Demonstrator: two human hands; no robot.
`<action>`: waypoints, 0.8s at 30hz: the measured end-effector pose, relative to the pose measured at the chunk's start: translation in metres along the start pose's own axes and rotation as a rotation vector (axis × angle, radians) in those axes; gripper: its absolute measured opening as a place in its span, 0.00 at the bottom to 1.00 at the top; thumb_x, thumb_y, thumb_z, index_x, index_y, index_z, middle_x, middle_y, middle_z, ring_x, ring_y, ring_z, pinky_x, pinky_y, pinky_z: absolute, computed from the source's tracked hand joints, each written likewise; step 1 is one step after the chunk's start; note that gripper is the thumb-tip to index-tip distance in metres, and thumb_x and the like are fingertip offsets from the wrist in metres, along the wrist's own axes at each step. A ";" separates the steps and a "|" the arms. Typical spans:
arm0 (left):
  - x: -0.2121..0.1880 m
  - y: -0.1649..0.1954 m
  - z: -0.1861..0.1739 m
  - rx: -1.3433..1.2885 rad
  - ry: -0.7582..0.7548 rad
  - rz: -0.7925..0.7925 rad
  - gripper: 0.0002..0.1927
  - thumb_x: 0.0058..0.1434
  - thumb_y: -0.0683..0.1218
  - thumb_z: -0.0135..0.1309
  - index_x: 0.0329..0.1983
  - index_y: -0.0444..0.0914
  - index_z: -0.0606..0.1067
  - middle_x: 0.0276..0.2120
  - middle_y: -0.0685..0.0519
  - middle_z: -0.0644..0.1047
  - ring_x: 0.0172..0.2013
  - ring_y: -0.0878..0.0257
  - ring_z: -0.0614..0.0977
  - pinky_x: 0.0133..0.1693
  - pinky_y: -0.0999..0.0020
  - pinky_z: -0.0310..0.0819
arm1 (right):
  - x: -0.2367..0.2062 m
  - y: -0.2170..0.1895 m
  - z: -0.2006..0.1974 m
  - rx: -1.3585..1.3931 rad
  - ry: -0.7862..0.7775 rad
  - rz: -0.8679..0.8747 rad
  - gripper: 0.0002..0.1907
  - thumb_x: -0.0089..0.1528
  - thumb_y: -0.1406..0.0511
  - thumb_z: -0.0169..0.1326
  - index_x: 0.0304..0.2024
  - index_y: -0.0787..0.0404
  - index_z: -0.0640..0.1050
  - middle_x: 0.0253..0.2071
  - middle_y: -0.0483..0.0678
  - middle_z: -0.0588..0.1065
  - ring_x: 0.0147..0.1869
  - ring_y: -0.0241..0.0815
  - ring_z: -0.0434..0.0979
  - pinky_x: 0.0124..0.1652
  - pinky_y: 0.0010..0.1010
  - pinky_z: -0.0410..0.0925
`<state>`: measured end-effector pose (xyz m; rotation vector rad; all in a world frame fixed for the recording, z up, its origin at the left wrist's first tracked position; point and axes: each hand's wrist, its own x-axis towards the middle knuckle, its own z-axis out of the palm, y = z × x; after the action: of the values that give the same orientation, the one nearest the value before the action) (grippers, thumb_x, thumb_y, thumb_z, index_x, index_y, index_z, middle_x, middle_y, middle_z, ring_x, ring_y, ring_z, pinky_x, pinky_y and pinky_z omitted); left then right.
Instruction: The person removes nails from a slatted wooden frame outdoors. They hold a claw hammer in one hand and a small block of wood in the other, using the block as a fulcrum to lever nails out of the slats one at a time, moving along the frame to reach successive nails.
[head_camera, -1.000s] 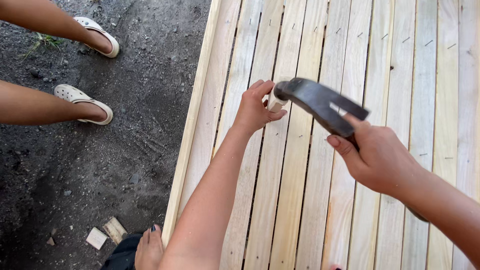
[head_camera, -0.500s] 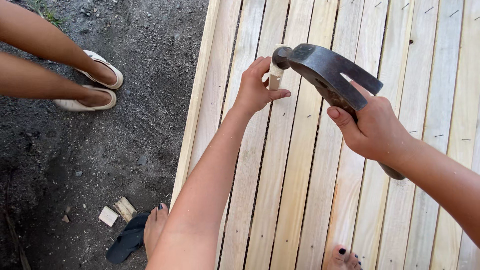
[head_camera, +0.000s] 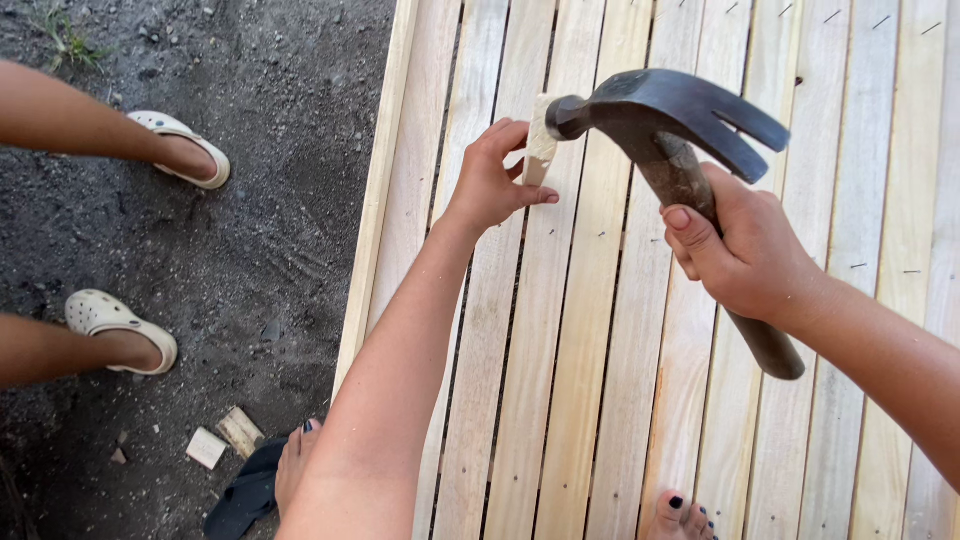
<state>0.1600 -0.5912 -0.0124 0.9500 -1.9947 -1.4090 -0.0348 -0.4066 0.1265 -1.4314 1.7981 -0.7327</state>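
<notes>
My left hand (head_camera: 495, 182) pinches a small pale wooden block (head_camera: 540, 142) upright on the slatted wooden panel (head_camera: 590, 400). My right hand (head_camera: 745, 248) grips the brown wooden handle of a dark claw hammer (head_camera: 668, 118). The hammer's round face touches the block's upper side, and its claw points right. My left forearm runs down to the bottom edge, my right forearm to the right edge.
Dark soil (head_camera: 260, 260) lies left of the panel. Another person's legs in white clogs (head_camera: 180, 148) (head_camera: 118, 328) stand there. Two small wood offcuts (head_camera: 225, 440) lie on the soil. My bare feet (head_camera: 298, 465) (head_camera: 682, 515) show at the bottom. Nail heads dot the slats.
The hammer head has swung slightly higher and stayed against the block. The view has shifted, so the other person's feet sit lower and farther apart in the picture.
</notes>
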 end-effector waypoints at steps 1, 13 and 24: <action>0.000 0.000 0.000 -0.023 -0.002 -0.014 0.29 0.41 0.38 0.77 0.47 0.43 0.78 0.45 0.60 0.74 0.49 0.65 0.80 0.48 0.67 0.81 | 0.000 -0.002 -0.001 -0.026 0.004 0.029 0.13 0.71 0.60 0.47 0.39 0.64 0.70 0.17 0.45 0.69 0.18 0.35 0.67 0.23 0.30 0.64; 0.000 -0.001 0.004 -0.023 0.004 0.025 0.31 0.39 0.37 0.77 0.48 0.43 0.78 0.45 0.60 0.75 0.48 0.65 0.80 0.48 0.68 0.85 | -0.018 -0.017 -0.016 0.150 0.038 -0.301 0.15 0.70 0.60 0.47 0.50 0.66 0.68 0.28 0.44 0.68 0.25 0.34 0.65 0.26 0.27 0.65; 0.002 -0.001 0.004 -0.023 -0.013 -0.014 0.32 0.39 0.37 0.77 0.49 0.43 0.78 0.44 0.60 0.74 0.48 0.65 0.79 0.47 0.68 0.86 | -0.018 -0.019 -0.017 -0.397 0.145 -0.353 0.16 0.69 0.58 0.50 0.48 0.65 0.75 0.18 0.51 0.69 0.20 0.48 0.70 0.25 0.38 0.63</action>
<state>0.1564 -0.5905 -0.0148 0.9488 -1.9805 -1.4465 -0.0356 -0.3936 0.1545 -2.0408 1.8968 -0.6912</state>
